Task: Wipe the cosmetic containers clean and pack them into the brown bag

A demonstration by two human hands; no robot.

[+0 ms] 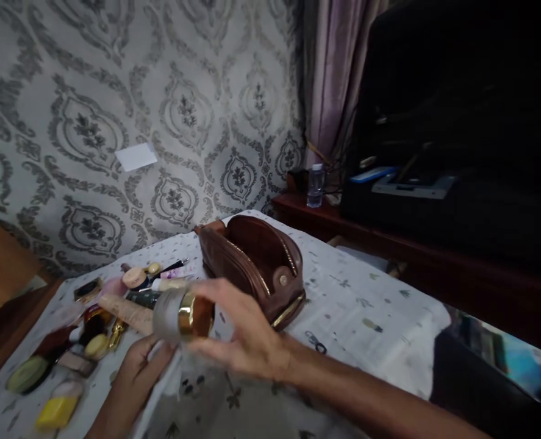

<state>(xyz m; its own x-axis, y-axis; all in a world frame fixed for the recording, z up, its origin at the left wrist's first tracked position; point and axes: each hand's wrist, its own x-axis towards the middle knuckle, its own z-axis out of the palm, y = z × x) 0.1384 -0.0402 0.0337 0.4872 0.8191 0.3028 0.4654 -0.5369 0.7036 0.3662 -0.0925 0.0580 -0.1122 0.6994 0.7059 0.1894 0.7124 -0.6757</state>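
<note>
My right hand [238, 335] has its fingers and thumb around a frosted cosmetic jar [167, 314] with a shiny gold lid, held on its side above the bed. Just below and left of the jar, my left hand [137, 372] has curled fingers. A thin white cloth-like piece [158, 387] hangs at these fingers; blur hides its exact kind. Behind my right hand stands a brown toiletry bag [229, 265] with its gold zipper undone. Left of my hands lie a beige tube [126, 314], a yellow-based bottle [57, 411] and a green round compact [27, 373].
Several more cosmetics, among them a small cream jar [135, 278], lie spread over the patterned bedsheet [343, 311]. A clear bottle [315, 186] stands on the dark red table [293, 204] near the curtain. A small black-ringed item [318, 344] lies right of the bag.
</note>
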